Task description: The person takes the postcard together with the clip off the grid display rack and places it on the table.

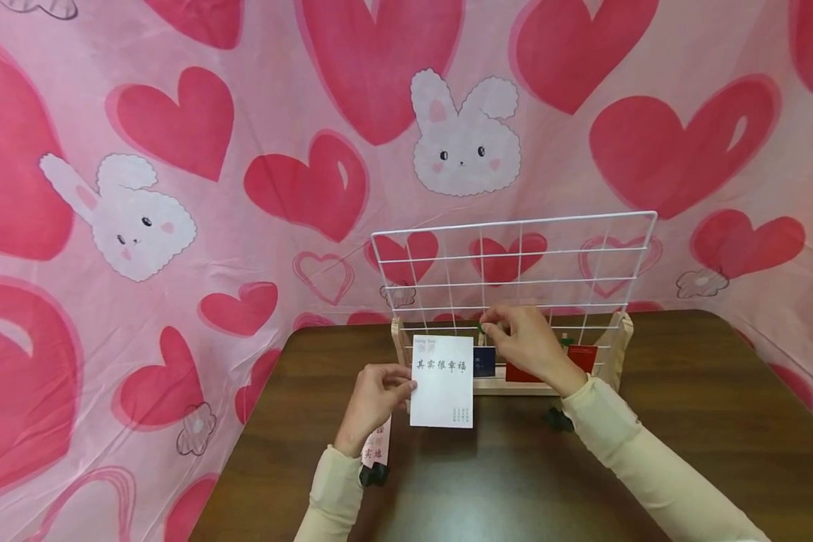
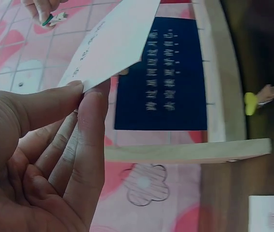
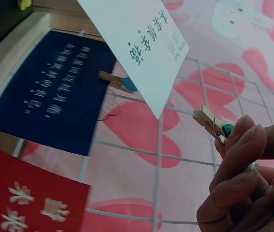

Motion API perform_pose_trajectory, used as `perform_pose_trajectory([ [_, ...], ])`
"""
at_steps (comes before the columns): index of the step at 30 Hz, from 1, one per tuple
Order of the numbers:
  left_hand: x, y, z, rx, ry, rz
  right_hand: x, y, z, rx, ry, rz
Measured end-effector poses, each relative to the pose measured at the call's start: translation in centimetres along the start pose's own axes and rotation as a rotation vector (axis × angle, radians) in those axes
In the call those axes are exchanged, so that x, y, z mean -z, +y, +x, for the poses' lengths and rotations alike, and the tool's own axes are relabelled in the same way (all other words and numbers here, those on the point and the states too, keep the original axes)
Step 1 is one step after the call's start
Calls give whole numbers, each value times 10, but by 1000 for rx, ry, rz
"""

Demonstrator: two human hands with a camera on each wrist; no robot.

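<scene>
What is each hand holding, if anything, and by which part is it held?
The left hand pinches the white card by its left edge, as seen in the head view. The right hand holds a clip by its green end.

Left hand: the left hand (image 2: 45, 154) pinches a white card (image 2: 113, 43) between thumb and forefinger at its lower corner; the other fingers curl loosely below
White card: tilted, seen at a slant; dark characters run along its face; it overlaps part of a navy card (image 2: 161, 96)
Navy card: pale characters in two lines, turned sideways; wire grid (image 2: 170, 137) shows around it
Right hand: the right hand (image 2: 41, 6), cut off by the top edge, holds a green-ended clip (image 2: 54, 19)
Wooden frame: a pale wooden frame (image 2: 190, 149) borders the grid
Tabletop: on the brown tabletop (image 2: 272, 159), a yellow-ended clip (image 2: 260, 99); nearer the corner, a white printed sheet (image 2: 267, 210), partly visible
</scene>
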State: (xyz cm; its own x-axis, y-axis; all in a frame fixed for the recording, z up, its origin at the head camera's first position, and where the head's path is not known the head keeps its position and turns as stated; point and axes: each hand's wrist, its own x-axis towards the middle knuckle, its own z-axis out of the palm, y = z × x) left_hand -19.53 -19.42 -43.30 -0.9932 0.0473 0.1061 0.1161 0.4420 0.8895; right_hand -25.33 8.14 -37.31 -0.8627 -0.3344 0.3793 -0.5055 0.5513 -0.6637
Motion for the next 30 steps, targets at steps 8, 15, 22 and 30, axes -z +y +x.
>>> perform_pose_trajectory([
  [8, -9, -16, -7, 38, -54, 10, -14, 19, -11, -58, -48, -26],
  [15, -19, -24, -12, 68, -76, 23, -25, 32, -20, -121, -95, -19],
  [22, -27, -31, -14, 138, -94, 12, -36, 49, -24, -123, -119, -8],
  [30, -31, -39, -16, 171, -122, 7, -50, 64, -27, -162, -162, -31],
])
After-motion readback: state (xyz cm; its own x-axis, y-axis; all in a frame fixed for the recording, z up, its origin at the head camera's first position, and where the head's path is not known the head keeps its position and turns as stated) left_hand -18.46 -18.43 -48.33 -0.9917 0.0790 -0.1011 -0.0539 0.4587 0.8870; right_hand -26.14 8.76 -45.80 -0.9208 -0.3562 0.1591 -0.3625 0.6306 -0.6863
